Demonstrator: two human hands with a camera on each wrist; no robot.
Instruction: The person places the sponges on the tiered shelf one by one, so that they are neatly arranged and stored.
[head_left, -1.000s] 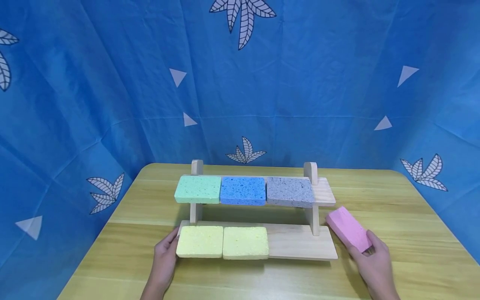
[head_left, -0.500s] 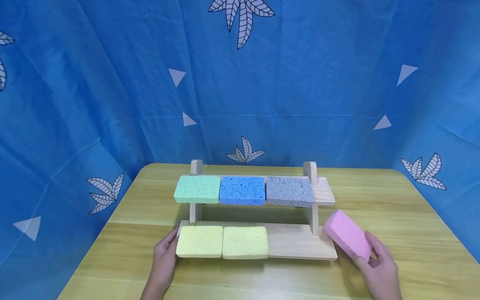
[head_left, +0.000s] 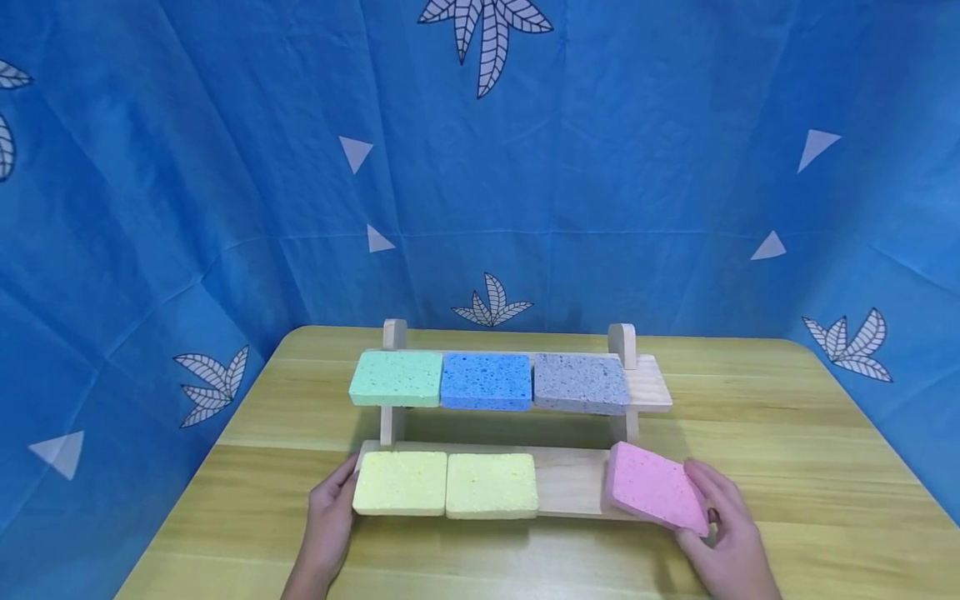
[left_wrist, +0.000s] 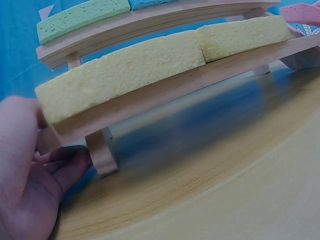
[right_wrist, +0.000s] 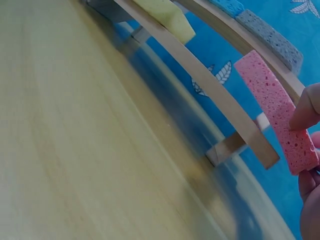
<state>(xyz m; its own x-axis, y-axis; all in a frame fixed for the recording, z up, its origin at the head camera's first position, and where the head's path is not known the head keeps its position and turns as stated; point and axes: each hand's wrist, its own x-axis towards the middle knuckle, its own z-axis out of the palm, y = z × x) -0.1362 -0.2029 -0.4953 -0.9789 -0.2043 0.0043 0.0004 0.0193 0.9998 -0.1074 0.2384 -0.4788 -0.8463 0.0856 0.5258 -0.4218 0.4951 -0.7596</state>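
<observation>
A two-tier wooden rack [head_left: 573, 482] stands on the table. My left hand [head_left: 328, 517] grips the left end of its lower shelf; in the left wrist view, fingers [left_wrist: 72, 170] reach under the board by a support leg. A pink sponge [head_left: 654, 486] is pinched by its right end in my right hand [head_left: 723, 537]. Tilted, it hangs over the right part of the lower shelf, and in the right wrist view a gap shows between it and the board. Two pale yellow sponges, one left [head_left: 401, 483] and one right [head_left: 491, 485], lie side by side on that shelf.
On the upper shelf sit a green sponge [head_left: 397, 377], a blue sponge [head_left: 486, 381] and a grey speckled sponge [head_left: 581, 383] in a row. Bare wood shows at that shelf's right end. Behind the wooden table [head_left: 787, 417] hangs a blue curtain [head_left: 637, 167].
My right hand has lifted the pink sponge off the table area right of the rack and carried it left over the lower shelf, turning it closer to level. The left hand stays put.
</observation>
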